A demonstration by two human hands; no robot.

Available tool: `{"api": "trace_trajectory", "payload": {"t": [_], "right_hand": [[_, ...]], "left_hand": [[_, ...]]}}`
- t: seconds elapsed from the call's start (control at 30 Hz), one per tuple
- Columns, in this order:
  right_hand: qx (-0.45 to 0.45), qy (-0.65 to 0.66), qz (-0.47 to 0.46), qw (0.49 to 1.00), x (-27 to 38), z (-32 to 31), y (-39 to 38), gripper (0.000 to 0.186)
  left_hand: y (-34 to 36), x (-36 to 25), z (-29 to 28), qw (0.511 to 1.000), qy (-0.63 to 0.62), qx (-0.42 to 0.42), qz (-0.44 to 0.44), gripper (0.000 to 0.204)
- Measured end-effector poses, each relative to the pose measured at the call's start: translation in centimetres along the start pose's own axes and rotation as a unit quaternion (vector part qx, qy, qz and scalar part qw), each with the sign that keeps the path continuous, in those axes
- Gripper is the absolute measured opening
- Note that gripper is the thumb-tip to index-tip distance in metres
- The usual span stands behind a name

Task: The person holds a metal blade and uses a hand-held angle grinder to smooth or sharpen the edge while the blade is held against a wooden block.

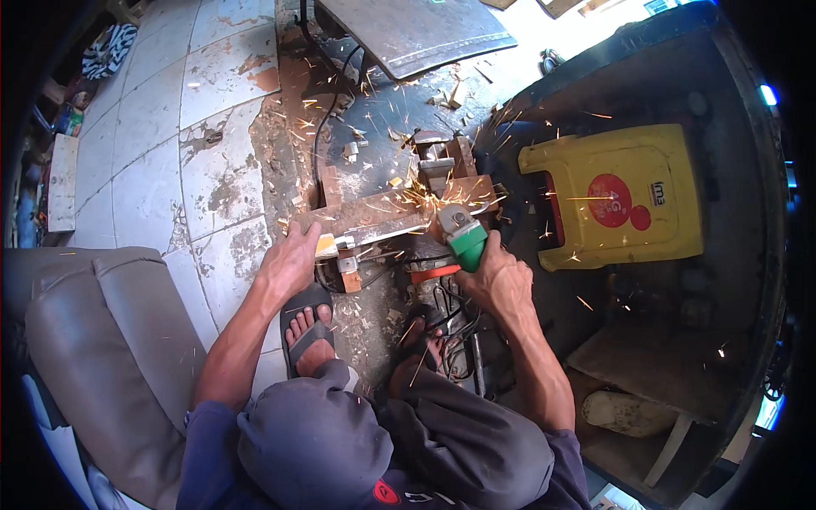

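Observation:
My right hand (501,276) is wrapped round the green body of an angle grinder (467,245). Its metal head (457,218) points away from me, and bright sparks spray around it. My left hand (293,259) is closed at the pale yellow handle end (326,246) of a long, narrow metal blade (389,234), its fingertips by a wooden board (365,212). The blade lies along the near side of that board, its far end close to the grinder. Behind the sparks stands a metal vise-like block (435,157). The grinder's disc is hidden by glare and sparks.
A yellow plastic stool (663,200) lies on its side within a dark open cabinet (748,246) at right. Cables (455,331) run by my sandalled feet (310,331). A brown padded seat (110,331) is at left. Wood scraps (459,93) litter the floor below a tilted board (416,34).

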State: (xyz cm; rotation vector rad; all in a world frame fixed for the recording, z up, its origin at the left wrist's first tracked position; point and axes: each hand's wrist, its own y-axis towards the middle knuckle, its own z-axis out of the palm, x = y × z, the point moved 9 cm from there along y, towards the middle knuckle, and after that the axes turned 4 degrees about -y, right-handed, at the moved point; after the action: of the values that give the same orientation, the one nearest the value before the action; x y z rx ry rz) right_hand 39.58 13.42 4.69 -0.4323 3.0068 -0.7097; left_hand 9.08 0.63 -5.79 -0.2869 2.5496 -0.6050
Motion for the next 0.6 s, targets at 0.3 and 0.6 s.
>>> {"api": "trace_trajectory", "payload": {"t": [0.3,0.6], "right_hand": [[0.019,-0.006,0.068,0.997,-4.5,-1.4,1.5,0.074],[-0.023,-0.017,0.092,0.995,-7.7,-2.9,3.4,0.078]], "left_hand": [[0.0,0.3,0.3,1.0,0.008,-0.02,0.02,0.055],[0.2,0.0,0.2,1.0,0.001,0.003,0.009,0.052]]}}
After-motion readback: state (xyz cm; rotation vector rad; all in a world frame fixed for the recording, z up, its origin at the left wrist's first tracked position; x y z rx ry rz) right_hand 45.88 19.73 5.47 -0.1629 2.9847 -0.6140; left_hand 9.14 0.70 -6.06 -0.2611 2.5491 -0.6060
